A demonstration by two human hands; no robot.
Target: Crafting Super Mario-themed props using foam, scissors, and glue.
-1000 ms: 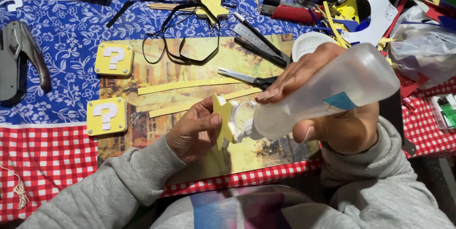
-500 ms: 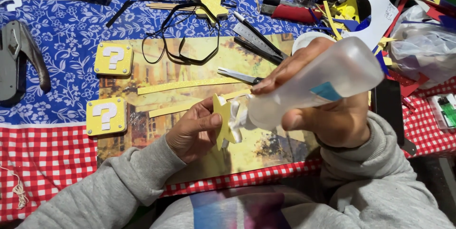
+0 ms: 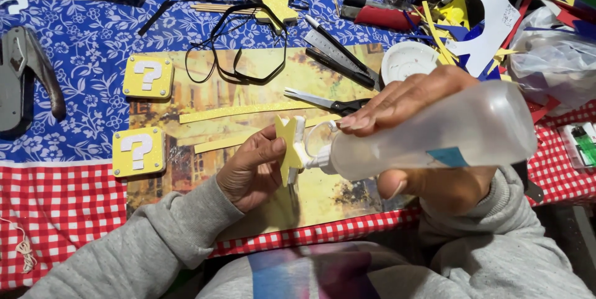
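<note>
Over the desk (image 3: 74, 212), the right hand (image 3: 428, 144) has swung the squeezed glue bottle (image 3: 428, 134) lower onto the yellow star (image 3: 287, 147) pinched by the left hand (image 3: 251, 165).

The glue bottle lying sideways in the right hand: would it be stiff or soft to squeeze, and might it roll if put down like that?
The bottle looks like thin translucent plastic, so probably soft. Its round body would likely roll on the table.
</note>
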